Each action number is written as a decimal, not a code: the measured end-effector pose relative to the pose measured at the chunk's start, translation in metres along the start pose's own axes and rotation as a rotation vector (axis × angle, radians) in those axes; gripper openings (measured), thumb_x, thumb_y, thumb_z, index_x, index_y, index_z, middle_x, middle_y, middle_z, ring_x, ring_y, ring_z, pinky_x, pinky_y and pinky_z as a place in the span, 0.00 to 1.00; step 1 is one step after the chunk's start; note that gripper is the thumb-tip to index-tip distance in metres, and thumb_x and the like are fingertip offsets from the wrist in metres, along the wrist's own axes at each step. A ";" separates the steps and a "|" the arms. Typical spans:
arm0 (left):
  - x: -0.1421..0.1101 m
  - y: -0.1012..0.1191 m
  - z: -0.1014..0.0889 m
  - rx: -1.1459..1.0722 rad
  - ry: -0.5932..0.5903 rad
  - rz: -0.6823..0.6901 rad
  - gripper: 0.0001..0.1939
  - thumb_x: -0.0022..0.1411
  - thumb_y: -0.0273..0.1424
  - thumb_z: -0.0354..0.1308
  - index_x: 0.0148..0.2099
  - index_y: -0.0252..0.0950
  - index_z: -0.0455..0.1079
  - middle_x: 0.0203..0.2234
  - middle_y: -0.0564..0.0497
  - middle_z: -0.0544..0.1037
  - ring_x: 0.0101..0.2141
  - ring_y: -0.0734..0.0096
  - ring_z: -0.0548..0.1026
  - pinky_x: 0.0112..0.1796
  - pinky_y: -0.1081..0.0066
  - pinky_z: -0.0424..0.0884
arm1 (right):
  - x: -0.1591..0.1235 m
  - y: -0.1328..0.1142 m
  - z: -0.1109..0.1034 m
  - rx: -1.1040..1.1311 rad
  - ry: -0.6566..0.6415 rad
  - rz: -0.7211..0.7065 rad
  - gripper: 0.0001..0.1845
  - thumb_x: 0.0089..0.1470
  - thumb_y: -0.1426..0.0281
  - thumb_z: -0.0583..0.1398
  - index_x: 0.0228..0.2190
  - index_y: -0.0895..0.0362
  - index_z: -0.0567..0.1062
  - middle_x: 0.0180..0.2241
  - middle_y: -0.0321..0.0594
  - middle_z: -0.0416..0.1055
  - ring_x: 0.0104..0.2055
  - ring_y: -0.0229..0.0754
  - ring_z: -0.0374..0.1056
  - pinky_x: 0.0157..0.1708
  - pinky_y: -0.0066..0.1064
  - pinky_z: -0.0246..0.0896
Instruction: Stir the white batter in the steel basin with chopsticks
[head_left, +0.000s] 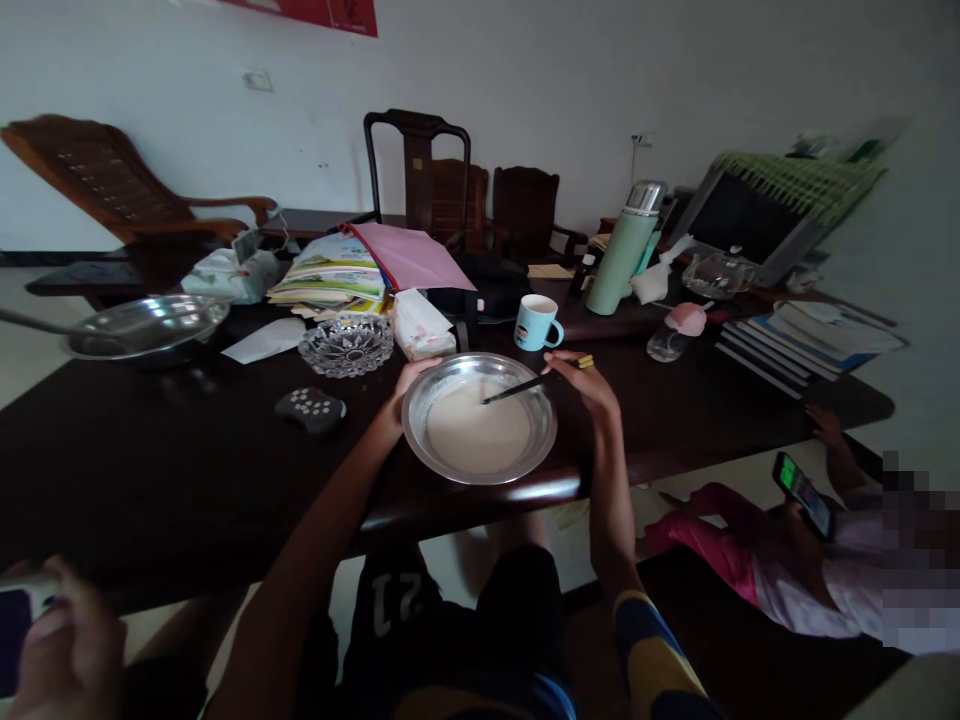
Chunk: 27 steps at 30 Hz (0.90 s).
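A wide steel bowl [416, 440] stands at the table's front edge, holding a pale, creamy batter-like liquid [476, 430]. My left hand [411, 385] grips the bowl's left rim, its fingers partly hidden by the bowl. In my right hand [589, 380] is a pair of dark chopsticks [521, 388] with yellowish ends, closed between the fingers. Their lower tips dip into the liquid near the bowl's middle. Just behind the bowl sits a light blue mug [535, 325] with a handle on its right.
A glass dish [346, 348], a dark game controller [310, 409] and another steel bowl [146, 330] lie leftward. Tissues [421, 325], papers [330, 272], a green thermos [621, 260] and a book stack [772, 350] stand behind and right. People with phones sit on both sides.
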<state>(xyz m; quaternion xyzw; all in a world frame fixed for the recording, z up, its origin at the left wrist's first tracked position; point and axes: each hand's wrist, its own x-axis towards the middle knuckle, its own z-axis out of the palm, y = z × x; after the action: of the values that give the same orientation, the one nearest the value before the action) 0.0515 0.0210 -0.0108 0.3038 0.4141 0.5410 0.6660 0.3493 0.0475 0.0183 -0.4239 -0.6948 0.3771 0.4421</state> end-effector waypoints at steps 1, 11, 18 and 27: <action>0.000 0.000 -0.001 -0.003 0.006 -0.018 0.06 0.57 0.29 0.60 0.29 0.33 0.74 0.22 0.51 0.77 0.24 0.69 0.72 0.33 0.71 0.70 | -0.002 -0.001 -0.003 0.019 -0.011 0.022 0.25 0.48 0.46 0.64 0.18 0.55 0.77 0.22 0.37 0.69 0.29 0.41 0.64 0.33 0.34 0.58; 0.004 -0.005 -0.004 0.018 0.063 0.018 0.04 0.53 0.29 0.63 0.30 0.33 0.75 0.23 0.52 0.77 0.25 0.70 0.71 0.34 0.71 0.69 | -0.011 -0.023 0.018 -0.048 -0.325 -0.028 0.24 0.48 0.47 0.66 0.20 0.55 0.77 0.19 0.36 0.68 0.27 0.41 0.62 0.32 0.34 0.57; -0.005 -0.001 0.003 -0.015 0.056 0.000 0.03 0.55 0.28 0.62 0.30 0.33 0.75 0.23 0.51 0.78 0.27 0.66 0.75 0.37 0.68 0.71 | -0.001 -0.005 0.009 0.010 0.009 0.039 0.21 0.48 0.52 0.65 0.16 0.54 0.73 0.18 0.35 0.67 0.25 0.40 0.62 0.32 0.34 0.57; -0.003 0.007 0.007 -0.064 0.065 -0.140 0.03 0.55 0.25 0.61 0.30 0.33 0.76 0.21 0.46 0.77 0.23 0.63 0.73 0.32 0.66 0.71 | -0.010 -0.014 0.001 0.063 -0.271 0.048 0.21 0.45 0.51 0.66 0.16 0.54 0.76 0.18 0.35 0.65 0.21 0.38 0.56 0.26 0.34 0.53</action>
<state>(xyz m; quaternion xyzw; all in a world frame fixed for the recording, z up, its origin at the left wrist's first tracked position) 0.0540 0.0195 -0.0009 0.2351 0.4381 0.5156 0.6978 0.3469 0.0327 0.0273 -0.3715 -0.7257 0.4628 0.3481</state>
